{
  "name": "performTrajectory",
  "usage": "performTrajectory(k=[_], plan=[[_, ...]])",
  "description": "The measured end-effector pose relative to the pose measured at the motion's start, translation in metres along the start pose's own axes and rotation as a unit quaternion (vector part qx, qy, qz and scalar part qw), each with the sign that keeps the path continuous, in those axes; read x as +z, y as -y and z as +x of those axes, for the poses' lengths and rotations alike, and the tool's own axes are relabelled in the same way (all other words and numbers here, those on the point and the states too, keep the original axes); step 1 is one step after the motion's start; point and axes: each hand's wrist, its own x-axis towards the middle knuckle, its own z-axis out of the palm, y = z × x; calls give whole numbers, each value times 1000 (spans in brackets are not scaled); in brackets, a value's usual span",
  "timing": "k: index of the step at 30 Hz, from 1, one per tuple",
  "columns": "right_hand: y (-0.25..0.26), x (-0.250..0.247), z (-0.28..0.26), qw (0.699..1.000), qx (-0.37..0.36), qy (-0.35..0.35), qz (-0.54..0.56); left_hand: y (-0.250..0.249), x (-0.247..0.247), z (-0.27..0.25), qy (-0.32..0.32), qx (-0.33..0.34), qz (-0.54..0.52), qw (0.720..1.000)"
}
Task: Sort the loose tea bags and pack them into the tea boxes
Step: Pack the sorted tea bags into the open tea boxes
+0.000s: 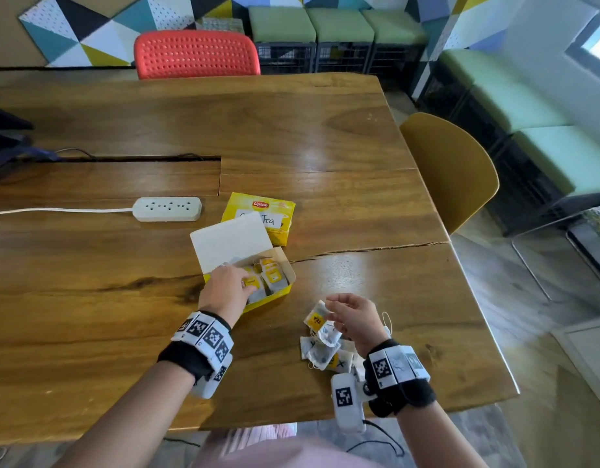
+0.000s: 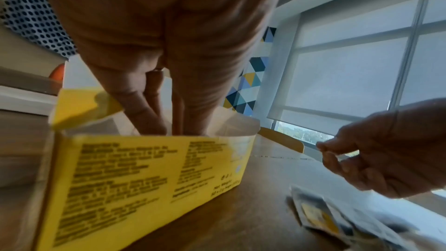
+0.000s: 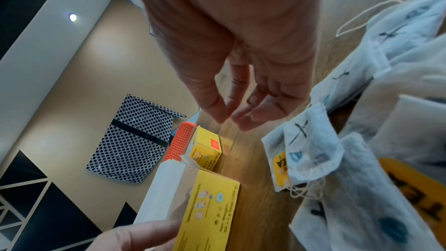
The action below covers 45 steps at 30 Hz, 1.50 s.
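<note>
Bags lie heaped on the worktop nearest the person, marked and unsorted. Right hand hovers just above that heap, fingers loosely apart and holding nothing, thumb and forefinger nearly meeting. Left hand reaches into the open box, fingers straight down among the bags already packed there. Good practice now: press those bags upright and tight to one side so the next one slides in flat, tag up. Read the mark before picking. Beyond, the shut box waits for the other kind.
</note>
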Motion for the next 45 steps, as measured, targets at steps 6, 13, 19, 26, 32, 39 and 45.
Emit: performTrajectory(k=[6, 13, 19, 26, 32, 39, 45], plan=[[-4, -7, 1, 1000, 6, -20, -17, -3, 1, -14, -12, 54, 16, 998], [-21, -29, 5, 990, -29, -52, -125, -37, 19, -56, 37, 239, -31, 970], [-32, -55, 1, 971, -68, -85, -213, -70, 57, -61, 142, 271, -8, 952], [-46, -87, -7, 903, -69, -97, -414, -85, 71, -48, 167, 344, 125, 916], [-59, -80, -2, 876, -99, -97, -462, -78, 81, -35, 131, 348, 48, 927], [-52, -86, 1, 872, -126, -115, -459, -84, 75, -25, 92, 202, -237, 946], [-37, -96, 2, 956, -96, -108, -257, -87, 73, -20, 129, 99, -372, 914]])
